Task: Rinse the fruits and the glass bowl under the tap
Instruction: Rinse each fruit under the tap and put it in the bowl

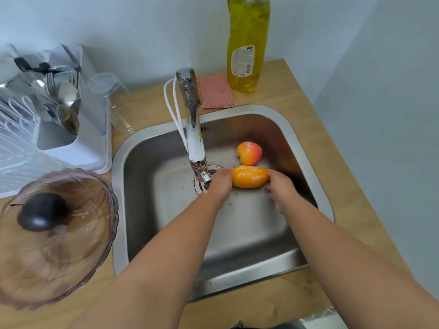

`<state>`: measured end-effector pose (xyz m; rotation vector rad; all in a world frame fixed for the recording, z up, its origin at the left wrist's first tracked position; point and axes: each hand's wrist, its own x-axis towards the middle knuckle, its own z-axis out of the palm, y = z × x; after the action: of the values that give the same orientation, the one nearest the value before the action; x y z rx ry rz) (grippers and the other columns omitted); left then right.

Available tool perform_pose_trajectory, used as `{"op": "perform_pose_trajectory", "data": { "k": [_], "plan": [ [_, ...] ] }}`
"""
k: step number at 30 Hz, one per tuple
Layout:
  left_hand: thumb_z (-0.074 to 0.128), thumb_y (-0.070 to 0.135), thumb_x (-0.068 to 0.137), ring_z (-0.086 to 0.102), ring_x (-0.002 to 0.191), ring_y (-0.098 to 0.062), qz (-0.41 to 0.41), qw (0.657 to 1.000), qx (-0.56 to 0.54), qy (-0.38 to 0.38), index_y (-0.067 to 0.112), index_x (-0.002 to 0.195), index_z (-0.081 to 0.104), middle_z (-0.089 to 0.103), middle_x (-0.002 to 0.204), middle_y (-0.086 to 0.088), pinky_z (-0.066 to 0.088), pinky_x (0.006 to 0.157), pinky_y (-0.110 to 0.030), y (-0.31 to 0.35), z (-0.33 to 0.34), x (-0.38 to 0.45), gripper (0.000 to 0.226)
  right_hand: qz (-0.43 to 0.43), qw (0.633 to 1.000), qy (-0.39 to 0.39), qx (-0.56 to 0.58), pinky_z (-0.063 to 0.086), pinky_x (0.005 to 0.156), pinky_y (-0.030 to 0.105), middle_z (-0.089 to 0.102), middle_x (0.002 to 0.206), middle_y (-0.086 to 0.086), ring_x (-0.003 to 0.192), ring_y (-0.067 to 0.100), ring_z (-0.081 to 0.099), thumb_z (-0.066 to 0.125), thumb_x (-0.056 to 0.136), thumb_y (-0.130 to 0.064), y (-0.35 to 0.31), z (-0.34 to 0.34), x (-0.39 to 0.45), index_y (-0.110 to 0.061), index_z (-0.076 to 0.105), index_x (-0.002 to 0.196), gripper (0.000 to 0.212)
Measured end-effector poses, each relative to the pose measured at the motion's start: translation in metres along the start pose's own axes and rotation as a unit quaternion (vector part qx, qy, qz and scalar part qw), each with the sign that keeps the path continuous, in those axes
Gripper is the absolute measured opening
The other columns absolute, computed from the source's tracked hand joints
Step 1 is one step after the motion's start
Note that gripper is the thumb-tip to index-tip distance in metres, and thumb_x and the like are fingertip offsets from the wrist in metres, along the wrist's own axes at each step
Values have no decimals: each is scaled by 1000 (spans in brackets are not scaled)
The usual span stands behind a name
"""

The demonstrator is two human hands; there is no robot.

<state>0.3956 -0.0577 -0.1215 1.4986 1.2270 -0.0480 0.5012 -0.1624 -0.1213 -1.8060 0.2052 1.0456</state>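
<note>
An orange fruit [250, 176] is held over the steel sink [306, 148] just right of the tap spout [206, 181]. My left hand [219, 184] grips its left end and my right hand [281, 188] grips its right end. A red-yellow apple [249, 153] lies on the sink floor behind the orange fruit. On the counter at the left stands a tinted glass bowl [78, 245] with a dark plum [42, 215] inside. I cannot tell whether water is running.
The tap [190, 91] rises at the sink's back edge with a white hose. A pink cloth [216, 91] and a yellow dish-soap bottle [248, 43] stand behind the sink. A white drying rack [59, 119] with cutlery and a clear glass [118, 103] sit at the left.
</note>
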Motion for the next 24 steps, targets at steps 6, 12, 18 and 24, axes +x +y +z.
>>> {"op": "perform_pose_trajectory", "data": {
  "k": [6, 12, 18, 24],
  "plan": [
    [47, 22, 104, 58, 89, -19, -59, 981, -185, 18, 18, 104, 59, 59, 104, -4, 56, 86, -41, -9, -9, -8, 13, 11, 999, 3, 49, 43, 79, 36, 61, 99, 15, 95, 27, 57, 48, 98, -27, 5, 11, -12, -6, 61, 111, 28],
    [44, 28, 104, 62, 102, -31, -118, 938, -326, -25, 14, 139, 44, 54, 126, -13, 59, 64, -42, -32, -28, -33, 38, -9, 993, -40, 112, 49, 70, 27, 68, 104, 8, 91, 20, 63, 53, 96, -17, 8, 27, -39, -15, 66, 98, 14],
    [34, 28, 104, 66, 110, -42, -133, 906, -396, -64, 18, 123, 55, 64, 117, -19, 61, 72, -46, -42, -46, -67, 30, -83, 988, -110, 70, 48, 97, 33, 69, 117, 3, 111, 17, 62, 57, 93, -25, 21, 48, -51, -17, 71, 109, 23],
    [41, 38, 104, 68, 111, -34, -87, 900, -427, -23, 25, 127, 59, 65, 126, -16, 60, 86, -48, -39, -49, -77, 32, -193, 944, -240, -123, 45, 104, 36, 49, 141, -9, 127, 10, 49, 81, 72, -38, 37, 52, -58, -34, 32, 150, 93]
  ]
}}
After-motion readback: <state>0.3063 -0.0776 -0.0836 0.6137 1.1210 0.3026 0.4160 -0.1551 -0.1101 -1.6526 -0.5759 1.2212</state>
